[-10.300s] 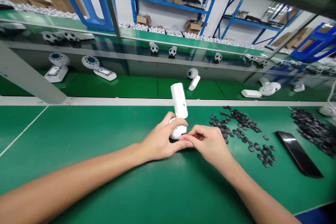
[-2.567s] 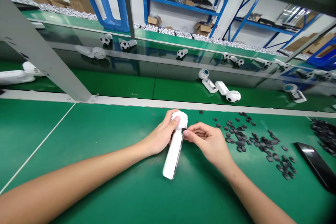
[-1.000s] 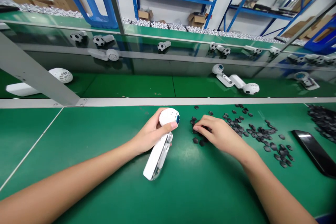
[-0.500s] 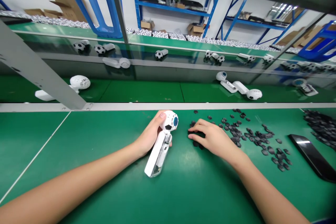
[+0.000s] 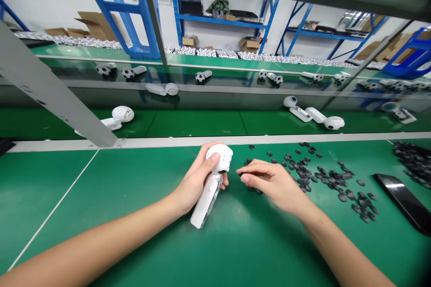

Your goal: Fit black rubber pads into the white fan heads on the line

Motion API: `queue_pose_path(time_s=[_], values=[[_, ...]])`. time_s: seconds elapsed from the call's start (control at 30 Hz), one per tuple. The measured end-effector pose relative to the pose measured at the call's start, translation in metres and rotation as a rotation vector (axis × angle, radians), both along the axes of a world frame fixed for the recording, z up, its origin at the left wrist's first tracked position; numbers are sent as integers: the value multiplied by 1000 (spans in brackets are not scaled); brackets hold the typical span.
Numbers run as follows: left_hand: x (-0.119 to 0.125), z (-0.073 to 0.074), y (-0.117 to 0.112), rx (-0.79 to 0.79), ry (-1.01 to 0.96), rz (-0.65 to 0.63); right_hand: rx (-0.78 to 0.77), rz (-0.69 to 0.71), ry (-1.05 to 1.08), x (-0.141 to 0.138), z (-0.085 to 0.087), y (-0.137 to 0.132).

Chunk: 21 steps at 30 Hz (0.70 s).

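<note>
My left hand (image 5: 198, 179) is wrapped round a white handheld fan (image 5: 211, 186), thumb on its round head, handle pointing down toward me. Just to its right, my right hand (image 5: 269, 181) hovers over the green mat with fingers drawn together in a pinch; whatever sits between the fingertips is too small to make out. A scatter of small black pieces (image 5: 319, 178) lies on the mat right of that hand.
A black phone (image 5: 402, 202) lies at the far right, beside another heap of black pieces (image 5: 415, 161). Beyond the grey rail (image 5: 168, 142), a conveyor carries more white fans (image 5: 117, 117) (image 5: 325, 119). A slanted grey beam (image 5: 50, 94) crosses the left.
My right hand has lifted off the black pieces and drawn back toward the fan with fingers pinched. The left hand has turned the fan's head slightly. Fans on the conveyor have drifted right.
</note>
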<state>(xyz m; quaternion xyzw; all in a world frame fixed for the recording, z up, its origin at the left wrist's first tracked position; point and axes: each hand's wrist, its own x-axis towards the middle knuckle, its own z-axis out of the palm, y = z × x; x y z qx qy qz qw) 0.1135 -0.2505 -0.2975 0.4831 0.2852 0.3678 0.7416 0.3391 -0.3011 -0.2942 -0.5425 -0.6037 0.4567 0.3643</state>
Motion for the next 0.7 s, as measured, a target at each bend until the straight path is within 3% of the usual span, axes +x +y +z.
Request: queue_pose_path(time_s=[0.1, 0.23, 0.5, 0.7], values=[[-5, 11, -7, 219, 122, 41, 81, 8, 13, -4, 10, -8], [-10, 16, -12, 517, 294, 54, 18, -34, 194, -11, 17, -19], [-11, 11, -10, 678, 448, 63, 67, -86, 163, -14, 17, -21], [-11, 11, -10, 808, 584, -33, 30, -96, 77, -18, 17, -22]])
